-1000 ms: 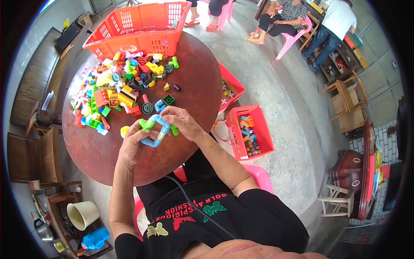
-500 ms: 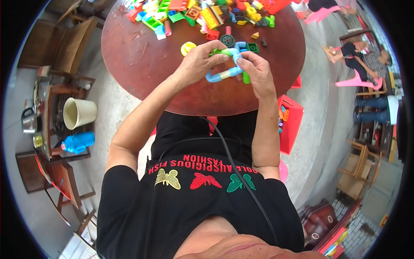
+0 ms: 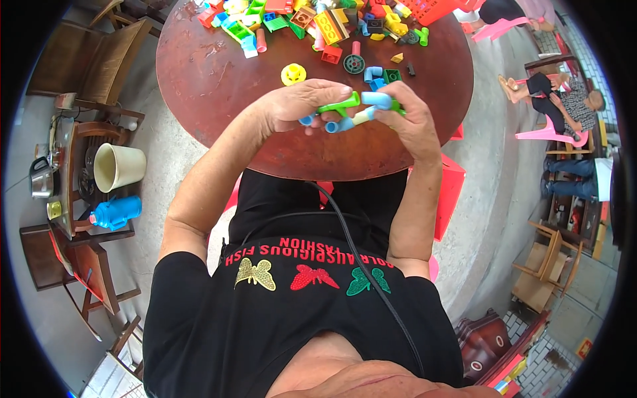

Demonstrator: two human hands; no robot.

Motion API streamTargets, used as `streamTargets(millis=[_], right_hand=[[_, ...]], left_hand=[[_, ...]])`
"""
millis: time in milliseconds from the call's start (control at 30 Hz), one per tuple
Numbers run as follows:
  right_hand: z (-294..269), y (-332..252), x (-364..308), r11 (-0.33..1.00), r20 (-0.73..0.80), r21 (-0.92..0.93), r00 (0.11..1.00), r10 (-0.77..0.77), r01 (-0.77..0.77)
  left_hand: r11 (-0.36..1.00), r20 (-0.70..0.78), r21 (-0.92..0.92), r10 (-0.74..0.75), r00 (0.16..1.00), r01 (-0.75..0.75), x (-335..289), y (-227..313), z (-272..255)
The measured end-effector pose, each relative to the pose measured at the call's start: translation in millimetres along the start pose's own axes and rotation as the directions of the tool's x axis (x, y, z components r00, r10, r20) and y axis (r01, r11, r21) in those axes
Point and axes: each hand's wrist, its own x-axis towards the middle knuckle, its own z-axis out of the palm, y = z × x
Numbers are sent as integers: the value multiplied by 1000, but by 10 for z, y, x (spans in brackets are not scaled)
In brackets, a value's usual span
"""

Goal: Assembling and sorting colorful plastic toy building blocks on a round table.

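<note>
Above the near half of the round table, my left hand (image 3: 302, 106) is closed around a green pipe piece (image 3: 342, 104); a short blue end shows below its fingers. My right hand (image 3: 410, 119) grips a light blue pipe elbow (image 3: 377, 100), joined to a cream and blue length (image 3: 358, 119) and a bit of green. A small gap separates the green tube's end from the blue elbow. Just beyond the hands lie a blue pipe piece (image 3: 373, 73), a green square block (image 3: 392, 76) and a yellow wheel-like piece (image 3: 293, 74).
Colourful toy blocks (image 3: 332, 26) are heaped at the far side of the brown table (image 3: 212, 99), beside a red basket (image 3: 431, 9). A red box (image 3: 450, 192) stands below the table's right edge. A person (image 3: 564, 106) sits on a pink chair at right.
The blue, green and cream pipe loop between my hands has come apart into two sections. My hands have lowered slightly, and the right one has shifted rightward.
</note>
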Motion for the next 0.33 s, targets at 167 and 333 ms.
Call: streamTargets(millis=[167, 333], right_hand=[[-146, 1, -101, 706, -183, 679, 884, 430, -202], [160, 57, -46, 606, -175, 772, 852, 494, -193]], left_hand=[[994, -243, -78, 56, 968, -77, 65, -6, -40], [971, -200, -213, 69, 977, -112, 187, -205, 117]])
